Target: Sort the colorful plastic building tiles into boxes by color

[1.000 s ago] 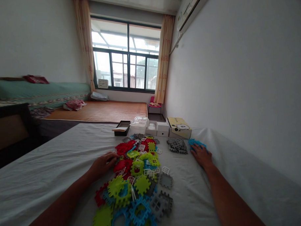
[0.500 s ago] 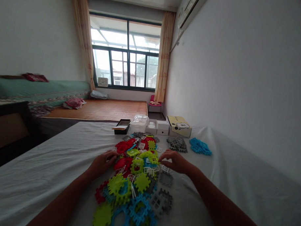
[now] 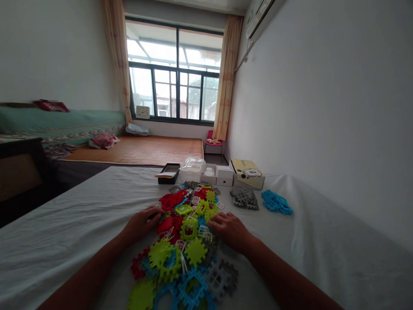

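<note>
A long pile of toothed plastic building plates in red, lime green, blue and grey runs down the middle, with small white lattice pieces among them. My left hand rests at the pile's left edge, fingertips by the red plates, thumb and fingers slightly apart. On the right side, my right hand reaches onto the pile with bent fingers, beside a lime green plate and a white lattice piece. Its fingertips press down among the pieces, and whatever they grip is hidden. Nearer me lie blue plates and grey plates.
Beyond the right hand sit a grey stack and a blue stack of plates. A black box, a clear plastic container, white boxes and a yellow box line the far edge of the sheet-covered surface.
My right hand has moved left and slightly toward me, onto the pile, covering white pieces and a grey plate seen before. My left hand stays almost in place.
</note>
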The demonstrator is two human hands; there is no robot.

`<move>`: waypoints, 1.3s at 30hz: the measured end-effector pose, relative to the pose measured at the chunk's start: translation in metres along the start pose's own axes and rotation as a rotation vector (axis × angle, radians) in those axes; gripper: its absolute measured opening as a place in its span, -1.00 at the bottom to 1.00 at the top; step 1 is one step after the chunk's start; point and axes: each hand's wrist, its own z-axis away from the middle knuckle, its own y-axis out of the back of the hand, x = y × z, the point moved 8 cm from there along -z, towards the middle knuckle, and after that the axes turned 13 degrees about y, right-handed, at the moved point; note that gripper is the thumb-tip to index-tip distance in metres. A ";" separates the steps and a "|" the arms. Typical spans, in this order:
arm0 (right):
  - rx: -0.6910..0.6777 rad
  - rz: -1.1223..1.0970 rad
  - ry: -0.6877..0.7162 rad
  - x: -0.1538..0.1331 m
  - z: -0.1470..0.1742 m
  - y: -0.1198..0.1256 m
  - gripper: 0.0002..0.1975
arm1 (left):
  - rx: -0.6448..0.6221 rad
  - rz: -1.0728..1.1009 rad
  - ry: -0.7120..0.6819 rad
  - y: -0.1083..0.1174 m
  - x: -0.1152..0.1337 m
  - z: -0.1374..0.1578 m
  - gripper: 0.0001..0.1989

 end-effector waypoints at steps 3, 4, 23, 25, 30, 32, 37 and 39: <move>0.007 -0.009 -0.058 0.004 0.001 0.002 -0.81 | 0.002 -0.005 -0.006 -0.001 -0.001 -0.001 -0.67; 0.032 -0.017 -0.086 0.007 0.003 0.005 -0.81 | 0.001 -0.006 -0.010 -0.001 -0.001 -0.001 -0.67; 0.773 -0.035 -1.112 0.211 0.229 0.028 -0.62 | 0.016 -0.002 -0.004 0.001 -0.003 -0.002 -0.67; 0.774 0.060 -1.181 0.216 0.255 0.030 -0.62 | 0.018 0.000 -0.002 0.001 -0.004 -0.002 -0.66; 0.782 0.199 -1.185 0.222 0.270 0.027 -0.62 | 0.001 -0.010 -0.002 0.000 -0.004 -0.001 -0.66; 0.803 0.251 -1.173 0.223 0.268 0.028 -0.61 | -0.004 -0.010 0.000 -0.001 -0.003 -0.001 -0.66; 0.741 0.261 -1.106 0.224 0.259 0.019 -0.64 | -0.010 0.006 0.008 -0.001 -0.003 -0.001 -0.66; 0.696 0.235 -1.076 0.225 0.254 0.012 -0.66 | -0.006 0.000 0.010 -0.001 -0.003 -0.001 -0.67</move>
